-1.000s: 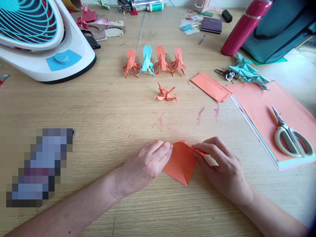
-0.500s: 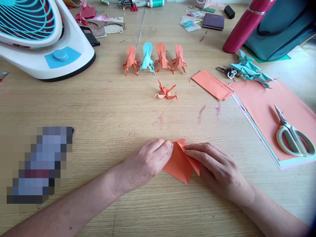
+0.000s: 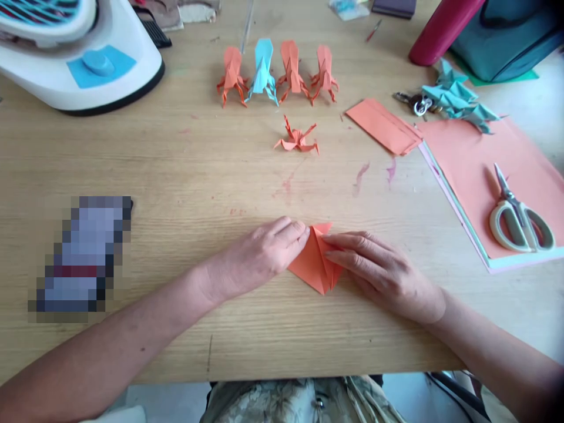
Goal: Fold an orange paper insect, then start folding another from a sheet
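A folded piece of orange paper (image 3: 312,262) lies on the table between my hands, its lower corner toward me and a small flap at its top. My left hand (image 3: 275,244) is closed, its fingertips pinching the paper's upper left edge. From the right, my right hand (image 3: 383,270) grips the other side, with index and middle fingers laid over a folded flap. The right thumb is hidden. Beyond the hands sits a small orange origami figure (image 3: 297,141) with thin raised limbs. Behind it stand several origami figures in a row, orange ones (image 3: 291,69) and a blue one (image 3: 263,69).
Scissors (image 3: 520,214) rest on orange sheets (image 3: 467,176) at the right. Nearby are folded orange strips (image 3: 383,126), keys (image 3: 418,104), blue paper pieces (image 3: 458,94), a magenta bottle (image 3: 445,29) and a teal bag (image 3: 506,41). A fan (image 3: 106,64) and a blurred-out phone-like object (image 3: 86,252) are left.
The right-hand flap of the orange paper has been brought inward, making the paper narrower. My right fingers have shifted slightly left with it. The view has tilted down, showing the table's front edge.
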